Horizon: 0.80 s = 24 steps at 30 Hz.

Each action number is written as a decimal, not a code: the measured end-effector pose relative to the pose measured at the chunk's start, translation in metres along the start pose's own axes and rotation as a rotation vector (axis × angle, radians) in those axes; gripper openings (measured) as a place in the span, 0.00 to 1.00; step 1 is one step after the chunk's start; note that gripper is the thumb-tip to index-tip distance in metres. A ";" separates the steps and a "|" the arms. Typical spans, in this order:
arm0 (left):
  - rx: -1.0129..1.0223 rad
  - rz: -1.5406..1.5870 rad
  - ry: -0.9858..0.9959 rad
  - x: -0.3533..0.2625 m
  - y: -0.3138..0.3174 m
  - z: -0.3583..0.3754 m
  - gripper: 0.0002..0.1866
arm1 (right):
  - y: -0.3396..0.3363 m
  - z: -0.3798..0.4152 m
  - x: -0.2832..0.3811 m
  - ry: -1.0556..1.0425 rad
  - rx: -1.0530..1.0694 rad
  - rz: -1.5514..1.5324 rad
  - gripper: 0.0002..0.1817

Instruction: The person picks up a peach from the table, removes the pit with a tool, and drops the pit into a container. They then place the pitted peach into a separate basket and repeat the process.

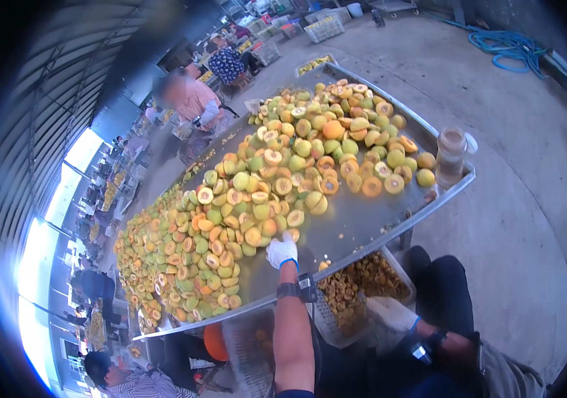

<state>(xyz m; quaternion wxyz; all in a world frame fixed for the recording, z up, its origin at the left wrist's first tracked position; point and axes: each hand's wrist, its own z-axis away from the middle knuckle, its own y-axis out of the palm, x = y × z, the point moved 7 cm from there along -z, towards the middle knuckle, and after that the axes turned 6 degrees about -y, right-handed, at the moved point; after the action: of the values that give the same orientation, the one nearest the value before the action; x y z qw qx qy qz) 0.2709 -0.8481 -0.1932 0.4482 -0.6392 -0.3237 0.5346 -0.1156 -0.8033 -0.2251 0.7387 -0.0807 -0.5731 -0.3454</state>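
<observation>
My left hand (282, 251), in a white knit glove, reaches over the metal table to the near edge of a heap of halved peaches (257, 179). Its fingers are closed at a peach half (293, 235). Many of the halves show a pit or a hollow in the cut face. Lower down, my right hand (393, 314), also gloved in white, is beside a plastic crate (326, 325) of brown pits and scraps (353, 288). Its fingers look curled together, and what they hold is hidden.
The table's raised metal rim (423, 213) runs between me and the fruit. A clear jar (451, 156) stands at its right corner. Another person in pink (198, 103) sits across the table; a person in stripes (144, 385) is at lower left. A blue hose (509, 50) lies on the floor.
</observation>
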 end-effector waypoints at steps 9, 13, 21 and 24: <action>-0.160 0.272 0.319 -0.037 0.007 0.039 0.21 | 0.006 0.005 0.024 0.089 0.020 0.025 0.23; 0.171 0.725 0.266 -0.034 -0.047 0.109 0.19 | 0.006 0.010 0.042 0.037 -0.007 0.028 0.21; 0.896 1.800 -0.445 0.025 -0.057 0.246 0.18 | 0.012 0.021 0.072 -0.171 0.035 0.289 0.21; 0.928 1.881 -0.407 0.033 -0.058 0.271 0.22 | 0.022 0.033 0.095 -0.164 0.042 0.559 0.25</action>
<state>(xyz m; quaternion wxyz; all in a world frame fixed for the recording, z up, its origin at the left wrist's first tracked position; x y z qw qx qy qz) 0.0185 -0.7342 -0.1601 -0.0072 -0.2978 0.4658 0.8333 -0.1184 -0.8101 -0.1226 0.7578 -0.2476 -0.5938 -0.1088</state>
